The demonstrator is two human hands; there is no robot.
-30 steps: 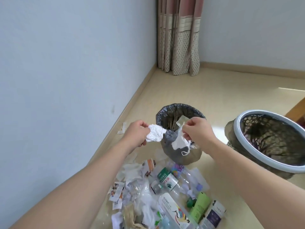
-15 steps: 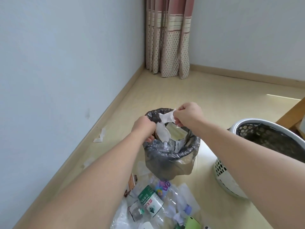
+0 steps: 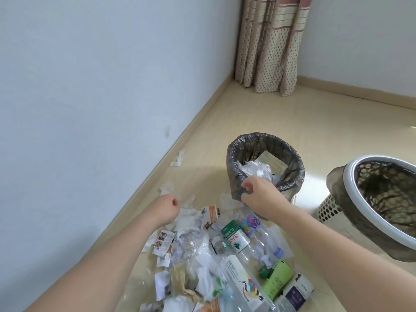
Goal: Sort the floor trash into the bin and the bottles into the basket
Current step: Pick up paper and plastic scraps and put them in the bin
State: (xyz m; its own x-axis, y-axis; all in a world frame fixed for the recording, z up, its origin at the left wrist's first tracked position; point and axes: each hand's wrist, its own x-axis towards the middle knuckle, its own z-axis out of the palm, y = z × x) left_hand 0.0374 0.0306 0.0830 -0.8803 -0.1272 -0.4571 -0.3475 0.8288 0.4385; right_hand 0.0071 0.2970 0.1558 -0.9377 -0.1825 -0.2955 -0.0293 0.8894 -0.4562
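Crumpled white tissue and plastic scraps (image 3: 257, 168) dropped, now inside black-lined round mesh bin (image 3: 234, 154). Left hand (image 3: 165, 209) and right hand (image 3: 258, 194) emptied, fingers loosely curled, lowered toward floor litter pile (image 3: 202, 251). Clear plastic bottles (image 3: 238, 242) untouched; white-rimmed mesh basket (image 3: 351, 167) beside bin, apparently empty.

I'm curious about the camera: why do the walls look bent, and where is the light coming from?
Head view: the wide-angle lens bows the skirting board and stretches the basket at the frame's edge; soft daylight glares on the floor right of the bin; both hands, left and right, look slightly soft.
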